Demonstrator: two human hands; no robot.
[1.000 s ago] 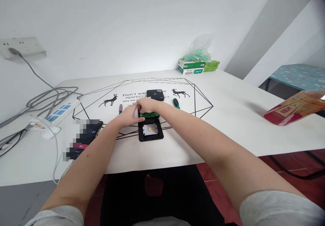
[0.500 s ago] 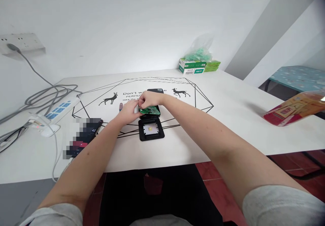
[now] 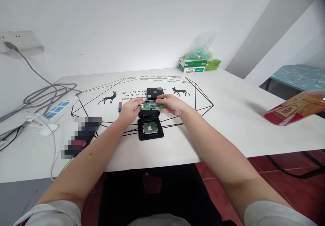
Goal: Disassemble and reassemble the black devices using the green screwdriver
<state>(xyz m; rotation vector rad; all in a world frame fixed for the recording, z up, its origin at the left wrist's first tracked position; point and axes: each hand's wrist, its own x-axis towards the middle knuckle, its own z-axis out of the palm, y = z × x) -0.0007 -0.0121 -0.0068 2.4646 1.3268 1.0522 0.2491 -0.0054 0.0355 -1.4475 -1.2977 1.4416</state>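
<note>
A green circuit board [image 3: 153, 106] is held level between my two hands, raised over a black device casing [image 3: 149, 113]. My left hand [image 3: 130, 110] grips the board's left edge, while my right hand [image 3: 171, 104] pinches its right edge. Nearest me lies a square black frame [image 3: 151, 137] with a silvery plate in its middle. Behind the board rests a flat black cover [image 3: 155, 92] with a small label. A small screwdriver [image 3: 120, 107] lies to the left of my left hand.
At the left are a phone [image 3: 86, 134], a power strip [image 3: 61, 108] and coiled grey cables [image 3: 50, 92]. Green-and-white boxes [image 3: 193, 65] with a plastic bag [image 3: 200, 50] stand against the wall. A red-and-orange package [image 3: 291, 109] sits at the right edge.
The circuit board has been lifted out of the black casing. My right hand has moved from the board's left side to its right edge, uncovering the black cover behind.
</note>
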